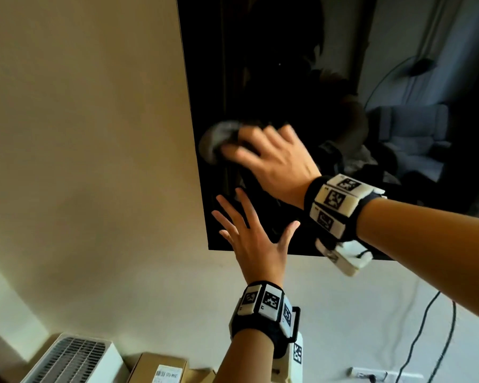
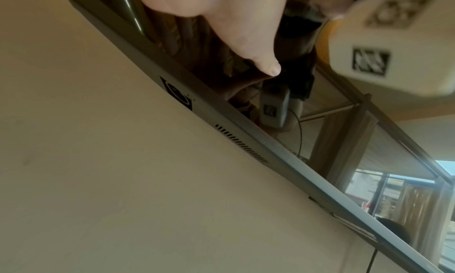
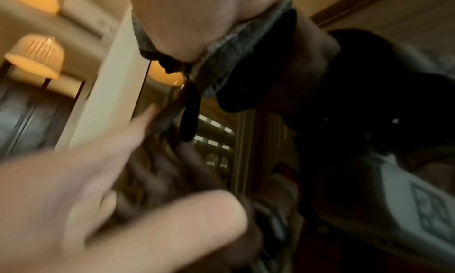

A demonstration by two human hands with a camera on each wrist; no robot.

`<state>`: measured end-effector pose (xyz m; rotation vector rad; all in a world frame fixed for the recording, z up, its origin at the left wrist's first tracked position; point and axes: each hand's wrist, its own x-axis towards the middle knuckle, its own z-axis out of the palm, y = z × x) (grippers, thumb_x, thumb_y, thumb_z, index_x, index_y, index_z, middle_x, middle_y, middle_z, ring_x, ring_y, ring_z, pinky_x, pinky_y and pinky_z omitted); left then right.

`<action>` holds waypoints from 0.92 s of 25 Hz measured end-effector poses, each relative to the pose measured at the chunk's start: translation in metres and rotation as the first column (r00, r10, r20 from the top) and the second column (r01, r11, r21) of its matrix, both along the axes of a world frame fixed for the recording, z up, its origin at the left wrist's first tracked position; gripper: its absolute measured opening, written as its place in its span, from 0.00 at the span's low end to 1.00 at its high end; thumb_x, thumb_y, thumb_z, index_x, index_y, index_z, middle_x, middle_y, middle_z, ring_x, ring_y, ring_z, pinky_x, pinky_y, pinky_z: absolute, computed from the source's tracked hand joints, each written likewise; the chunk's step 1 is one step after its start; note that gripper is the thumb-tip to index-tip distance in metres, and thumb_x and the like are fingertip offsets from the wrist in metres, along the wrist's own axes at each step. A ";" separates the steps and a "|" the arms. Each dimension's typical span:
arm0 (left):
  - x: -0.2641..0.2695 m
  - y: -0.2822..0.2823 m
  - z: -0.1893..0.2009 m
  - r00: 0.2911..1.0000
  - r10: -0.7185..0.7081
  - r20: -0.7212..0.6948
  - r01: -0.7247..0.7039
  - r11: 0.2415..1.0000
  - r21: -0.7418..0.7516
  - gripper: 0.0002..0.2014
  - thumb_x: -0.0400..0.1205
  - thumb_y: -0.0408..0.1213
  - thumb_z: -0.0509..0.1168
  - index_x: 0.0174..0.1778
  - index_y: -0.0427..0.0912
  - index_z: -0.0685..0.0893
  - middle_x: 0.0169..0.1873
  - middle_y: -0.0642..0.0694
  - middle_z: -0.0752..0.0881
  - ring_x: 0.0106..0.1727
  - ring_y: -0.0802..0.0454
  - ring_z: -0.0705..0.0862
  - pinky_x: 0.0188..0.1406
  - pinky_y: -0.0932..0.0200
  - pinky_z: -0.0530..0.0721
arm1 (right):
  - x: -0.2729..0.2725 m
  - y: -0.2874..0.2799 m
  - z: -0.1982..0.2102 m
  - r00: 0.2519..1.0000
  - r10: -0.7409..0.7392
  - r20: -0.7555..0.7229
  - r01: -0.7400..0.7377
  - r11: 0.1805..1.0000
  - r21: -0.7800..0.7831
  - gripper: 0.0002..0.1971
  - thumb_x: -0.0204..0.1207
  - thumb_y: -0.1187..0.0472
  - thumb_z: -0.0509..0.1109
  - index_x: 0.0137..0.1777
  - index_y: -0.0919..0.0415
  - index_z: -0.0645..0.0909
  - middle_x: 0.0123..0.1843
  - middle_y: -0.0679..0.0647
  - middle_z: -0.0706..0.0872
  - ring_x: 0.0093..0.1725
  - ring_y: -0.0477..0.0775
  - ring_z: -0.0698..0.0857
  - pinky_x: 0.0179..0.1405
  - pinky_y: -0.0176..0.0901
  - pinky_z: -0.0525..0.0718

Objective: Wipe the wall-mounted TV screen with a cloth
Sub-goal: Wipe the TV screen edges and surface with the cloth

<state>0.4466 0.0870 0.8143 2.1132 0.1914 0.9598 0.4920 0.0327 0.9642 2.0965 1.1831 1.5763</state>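
1. Far left it's just bare beige wall (image 1: 80, 134), lots of open space there. Down low at the left sit a white appliance with a grille (image 1: 72, 357) and a cardboard box (image 1: 161, 367), both well under the action.
2. The TV screen (image 1: 260, 64) starts about mid-view. Its left edge runs down to a bottom-left corner, and the bottom edge with its vent slots shows clearly in the left wrist view, TV screen (image 2: 246, 141) sitting tight against the wall.
3. The cloth (image 1: 216, 139), grey and bunched, is on the glass right by that left edge, so there's hardly any room further left, plenty to the right.
4. The right hand (image 1: 271, 161) is over the cloth, fingers spread and laid flat, pressing it on the screen. It's motion-blurred. The forearm comes in from the right, crossing above the other arm. The right wrist view shows the cloth (image 3: 229, 53) squashed under the palm.
5. The left hand (image 1: 252, 239) is lower, near the bottom-left corner, fingers fanned out straight, palm toward the glass, holding nothing. Can't tell if the palm actually touches.
6. Right of that, a black cable (image 1: 415, 341) hangs down the wall under the TV.
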 end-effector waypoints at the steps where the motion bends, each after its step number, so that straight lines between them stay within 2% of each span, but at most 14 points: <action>1: 0.000 0.000 0.000 1.000 0.008 0.002 -0.008 1.000 0.008 0.57 0.72 0.73 0.64 0.81 0.63 0.26 0.81 0.52 0.25 0.83 0.43 0.26 0.78 0.23 0.56 | 0.001 -0.007 -0.006 0.999 -0.017 0.040 0.022 0.992 -0.127 0.24 0.77 0.57 0.64 0.73 0.50 0.67 0.67 0.59 0.77 0.51 0.60 0.77 0.44 0.52 0.70; 2: 0.000 0.000 -0.001 1.000 0.010 0.002 -0.010 1.000 0.012 0.58 0.72 0.73 0.64 0.81 0.63 0.26 0.82 0.52 0.25 0.83 0.42 0.27 0.78 0.23 0.57 | 0.004 -0.015 0.000 0.998 -0.037 0.055 0.043 0.992 -0.116 0.24 0.77 0.59 0.64 0.73 0.49 0.67 0.66 0.59 0.77 0.51 0.59 0.77 0.44 0.52 0.69; 3: 0.000 0.000 0.000 1.000 0.007 0.000 -0.007 1.000 0.010 0.58 0.72 0.73 0.65 0.81 0.63 0.26 0.82 0.52 0.25 0.83 0.42 0.27 0.78 0.23 0.58 | 0.007 -0.021 0.009 0.998 -0.055 0.027 0.054 0.998 0.036 0.22 0.78 0.60 0.64 0.72 0.49 0.70 0.65 0.58 0.78 0.51 0.60 0.77 0.45 0.52 0.68; 5: 0.000 0.000 0.001 1.000 0.000 -0.011 0.000 1.000 0.004 0.58 0.73 0.71 0.66 0.81 0.63 0.26 0.81 0.53 0.24 0.83 0.41 0.27 0.78 0.23 0.57 | 0.005 -0.024 0.014 0.999 -0.014 -0.052 0.033 0.920 0.391 0.19 0.79 0.61 0.64 0.70 0.50 0.72 0.63 0.58 0.79 0.49 0.60 0.77 0.45 0.51 0.67; 6: 0.000 -0.001 0.001 1.000 0.005 -0.012 -0.005 1.000 0.007 0.58 0.73 0.71 0.66 0.81 0.63 0.27 0.81 0.53 0.24 0.83 0.41 0.28 0.78 0.23 0.57 | 0.006 -0.024 0.006 0.999 -0.013 -0.031 0.025 0.910 0.414 0.19 0.79 0.61 0.64 0.70 0.50 0.72 0.63 0.59 0.79 0.48 0.60 0.77 0.45 0.51 0.67; 9: 0.000 -0.001 0.000 1.000 0.019 0.006 -0.019 0.999 0.029 0.58 0.73 0.71 0.65 0.83 0.60 0.28 0.82 0.50 0.26 0.84 0.36 0.32 0.77 0.22 0.58 | 0.003 -0.038 -0.011 0.999 -0.037 0.036 0.032 0.992 0.118 0.20 0.79 0.60 0.63 0.71 0.50 0.71 0.63 0.59 0.79 0.47 0.59 0.75 0.43 0.51 0.66; 10: 0.001 -0.001 0.000 1.000 0.013 0.004 -0.013 0.999 0.032 0.57 0.73 0.71 0.65 0.83 0.59 0.29 0.82 0.49 0.27 0.84 0.35 0.33 0.76 0.22 0.59 | 0.005 -0.048 -0.002 0.998 -0.053 0.028 0.046 0.980 0.194 0.19 0.79 0.59 0.62 0.70 0.49 0.72 0.63 0.59 0.80 0.48 0.59 0.75 0.44 0.51 0.66; 12: 0.001 0.000 0.000 1.000 0.017 -0.003 -0.017 0.999 0.037 0.57 0.73 0.71 0.64 0.85 0.56 0.32 0.83 0.47 0.29 0.84 0.34 0.33 0.75 0.21 0.60 | 0.004 -0.054 0.007 0.999 -0.025 -0.030 0.036 0.867 0.496 0.17 0.80 0.59 0.63 0.68 0.50 0.74 0.61 0.59 0.80 0.48 0.59 0.75 0.45 0.50 0.65; 13: 0.001 -0.001 0.000 1.000 0.025 -0.008 -0.025 0.999 0.036 0.57 0.73 0.71 0.65 0.85 0.54 0.33 0.84 0.44 0.31 0.84 0.34 0.34 0.75 0.22 0.60 | 0.004 -0.054 0.000 0.999 -0.020 -0.025 0.031 0.836 0.548 0.18 0.79 0.60 0.64 0.68 0.50 0.74 0.62 0.60 0.79 0.48 0.59 0.75 0.45 0.50 0.66; 16: 0.001 -0.003 0.000 0.999 0.037 0.003 -0.037 0.998 0.043 0.57 0.72 0.70 0.66 0.87 0.49 0.39 0.85 0.37 0.37 0.84 0.29 0.39 0.74 0.23 0.60 | 0.002 -0.062 -0.035 0.999 -0.043 0.019 0.039 0.983 0.180 0.21 0.78 0.61 0.63 0.70 0.50 0.70 0.63 0.59 0.74 0.46 0.59 0.75 0.43 0.51 0.67; 17: 0.001 -0.003 0.000 0.999 0.032 0.007 -0.032 0.999 0.044 0.57 0.72 0.69 0.66 0.87 0.49 0.39 0.85 0.37 0.38 0.84 0.29 0.39 0.74 0.23 0.60 | 0.003 -0.072 -0.031 0.998 -0.061 0.008 0.059 0.983 0.176 0.21 0.78 0.62 0.63 0.70 0.49 0.70 0.63 0.59 0.76 0.46 0.59 0.75 0.43 0.51 0.67; 20: 0.001 -0.002 0.001 1.000 0.009 0.014 -0.010 1.000 0.029 0.57 0.74 0.68 0.68 0.87 0.49 0.38 0.85 0.39 0.35 0.84 0.29 0.38 0.74 0.21 0.58 | 0.001 -0.082 -0.022 0.997 -0.041 -0.069 0.074 0.799 0.596 0.19 0.77 0.64 0.65 0.67 0.51 0.72 0.61 0.60 0.78 0.48 0.59 0.73 0.45 0.50 0.67; 21: 0.000 -0.003 0.001 1.000 -0.002 0.023 0.002 1.000 0.011 0.57 0.74 0.68 0.68 0.87 0.49 0.38 0.85 0.40 0.35 0.84 0.29 0.37 0.75 0.20 0.57 | 0.001 -0.080 -0.029 0.998 -0.038 -0.054 0.063 0.778 0.625 0.20 0.77 0.65 0.65 0.67 0.52 0.71 0.62 0.59 0.75 0.47 0.59 0.73 0.44 0.50 0.67; 23: -0.002 -0.009 0.004 0.999 -0.032 0.039 0.033 0.999 -0.008 0.57 0.74 0.68 0.68 0.87 0.50 0.38 0.85 0.41 0.34 0.84 0.28 0.37 0.75 0.19 0.54 | -0.002 -0.083 -0.044 1.000 -0.023 -0.020 0.029 0.907 0.420 0.21 0.77 0.66 0.66 0.69 0.52 0.70 0.62 0.57 0.70 0.45 0.61 0.75 0.41 0.50 0.68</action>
